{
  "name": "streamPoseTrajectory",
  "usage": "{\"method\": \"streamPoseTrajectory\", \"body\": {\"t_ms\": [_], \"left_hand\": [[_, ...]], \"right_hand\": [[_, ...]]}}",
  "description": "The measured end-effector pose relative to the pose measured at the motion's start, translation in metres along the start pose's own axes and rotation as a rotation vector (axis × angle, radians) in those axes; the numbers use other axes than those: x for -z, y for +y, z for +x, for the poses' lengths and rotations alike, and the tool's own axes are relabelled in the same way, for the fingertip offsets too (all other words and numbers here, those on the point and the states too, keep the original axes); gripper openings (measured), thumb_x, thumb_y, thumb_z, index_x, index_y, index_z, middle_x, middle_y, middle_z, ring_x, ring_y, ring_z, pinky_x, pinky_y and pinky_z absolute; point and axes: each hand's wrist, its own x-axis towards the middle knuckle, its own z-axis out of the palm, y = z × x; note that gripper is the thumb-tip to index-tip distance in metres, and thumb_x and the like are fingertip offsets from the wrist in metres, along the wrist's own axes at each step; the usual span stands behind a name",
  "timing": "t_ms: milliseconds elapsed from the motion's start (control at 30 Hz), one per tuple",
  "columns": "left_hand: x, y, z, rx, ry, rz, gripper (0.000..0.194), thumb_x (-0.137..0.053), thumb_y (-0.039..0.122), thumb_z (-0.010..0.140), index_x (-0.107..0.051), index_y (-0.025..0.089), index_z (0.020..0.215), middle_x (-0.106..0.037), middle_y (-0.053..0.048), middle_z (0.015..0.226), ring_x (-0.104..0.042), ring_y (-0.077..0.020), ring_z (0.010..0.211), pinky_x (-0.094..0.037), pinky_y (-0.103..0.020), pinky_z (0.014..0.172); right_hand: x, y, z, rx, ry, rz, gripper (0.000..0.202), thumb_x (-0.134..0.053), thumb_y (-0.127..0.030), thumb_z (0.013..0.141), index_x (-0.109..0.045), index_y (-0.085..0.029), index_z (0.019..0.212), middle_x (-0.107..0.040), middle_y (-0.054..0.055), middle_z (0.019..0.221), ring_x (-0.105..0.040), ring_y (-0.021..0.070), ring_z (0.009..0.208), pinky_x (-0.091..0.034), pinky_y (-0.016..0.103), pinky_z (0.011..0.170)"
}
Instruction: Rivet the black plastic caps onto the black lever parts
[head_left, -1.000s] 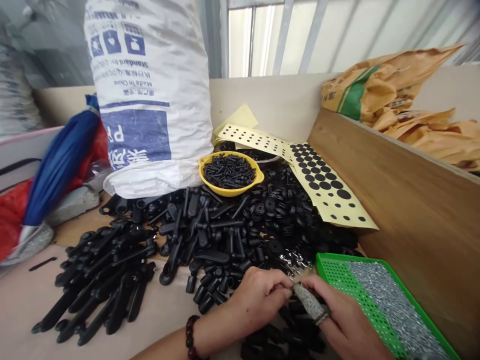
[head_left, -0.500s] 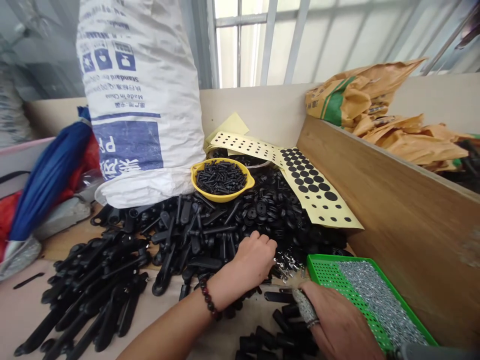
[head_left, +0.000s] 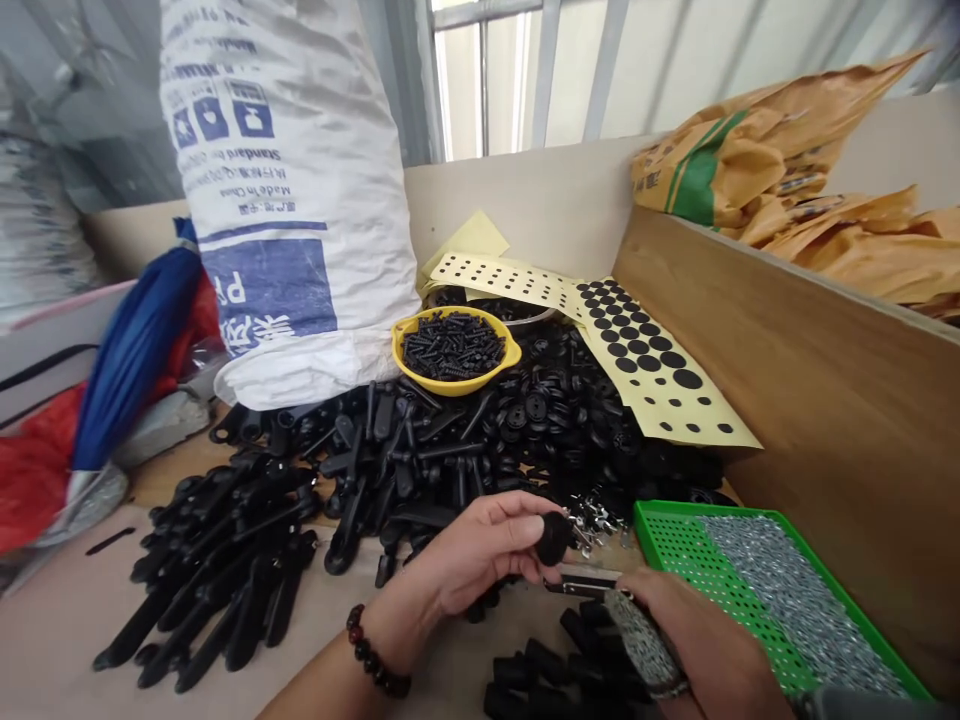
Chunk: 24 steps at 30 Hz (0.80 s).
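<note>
My left hand, with a beaded bracelet at the wrist, pinches a round black part between thumb and fingers. Close to its right, my right hand is closed on a flat black-and-silver piece whose end reaches my left fingertips; what the piece is I cannot make out. A grey speckled wrap covers one right finger. Small silver clips lie just beyond my hands. Black cylindrical parts lie below them on the table.
A green tray with small metal pieces stands at the right by a wooden board. Behind are a yellow bowl of black screws, dotted sticker sheets and a white sack. Black handles are piled left.
My left hand has come back from the pile of black parts and turned, now with a round black part in its fingers. It is closer to my right hand. The view has shifted slightly.
</note>
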Motion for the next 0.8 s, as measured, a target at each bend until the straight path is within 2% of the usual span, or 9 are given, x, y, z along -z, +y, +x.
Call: {"method": "streamPoseTrajectory", "body": {"t_ms": [100, 267, 367, 467, 667, 800], "left_hand": [[-0.003, -0.011, -0.007, 0.007, -0.011, -0.121, 0.042, -0.077, 0.038, 0.069, -0.065, 0.01, 0.098, -0.069, -0.009, 0.08, -0.064, -0.0111, 0.061, -0.046, -0.018, 0.057], [-0.009, -0.018, -0.012, 0.024, -0.039, -0.186, 0.043, -0.079, 0.038, 0.067, -0.066, 0.009, 0.095, -0.07, -0.009, 0.077, -0.065, -0.0117, 0.059, -0.047, -0.018, 0.055], [-0.012, -0.021, -0.015, 0.033, -0.051, -0.195, 0.043, -0.078, 0.039, 0.068, -0.065, 0.01, 0.095, -0.071, -0.011, 0.079, -0.065, -0.0114, 0.059, -0.047, -0.018, 0.055], [-0.015, -0.024, -0.019, 0.03, -0.043, -0.197, 0.045, -0.08, 0.041, 0.065, -0.065, 0.009, 0.095, -0.071, -0.01, 0.077, -0.065, -0.0113, 0.057, -0.047, -0.018, 0.054], [-0.021, -0.029, -0.025, 0.015, 0.021, -0.186, 0.045, -0.081, 0.042, 0.063, -0.064, 0.01, 0.09, -0.069, -0.009, 0.073, -0.063, -0.0101, 0.054, -0.046, -0.017, 0.052], [-0.027, -0.033, -0.028, -0.056, 0.118, -0.175, 0.047, -0.082, 0.042, 0.061, -0.064, 0.01, 0.09, -0.069, -0.007, 0.071, -0.061, -0.0089, 0.053, -0.044, -0.017, 0.052]], "right_hand": [[0.004, -0.004, 0.002, 0.02, -0.019, -0.053, 0.02, -0.038, -0.015, 0.086, -0.051, -0.021, 0.101, -0.066, 0.002, 0.078, -0.065, 0.0149, 0.068, -0.051, 0.023, 0.061], [0.004, -0.008, 0.0, -0.002, -0.009, -0.096, 0.02, -0.041, -0.017, 0.086, -0.052, -0.021, 0.102, -0.066, 0.004, 0.08, -0.065, 0.0178, 0.07, -0.051, 0.026, 0.062], [0.003, -0.011, 0.001, -0.004, 0.04, -0.111, 0.014, -0.043, -0.02, 0.088, -0.052, -0.022, 0.098, -0.064, 0.003, 0.076, -0.062, 0.0182, 0.066, -0.048, 0.028, 0.058], [0.005, -0.014, 0.007, 0.064, 0.091, -0.163, 0.012, -0.04, -0.023, 0.091, -0.052, -0.021, 0.093, -0.061, 0.003, 0.069, -0.057, 0.0167, 0.058, -0.044, 0.027, 0.054], [0.01, -0.02, 0.01, 0.178, 0.076, -0.294, 0.014, -0.036, -0.021, 0.091, -0.049, -0.018, 0.087, -0.055, 0.004, 0.063, -0.053, 0.0181, 0.056, -0.04, 0.029, 0.054], [0.01, -0.025, 0.008, 0.164, 0.064, -0.365, 0.014, -0.035, -0.014, 0.087, -0.047, -0.02, 0.081, -0.053, 0.002, 0.06, -0.051, 0.0173, 0.053, -0.038, 0.028, 0.053]]}}
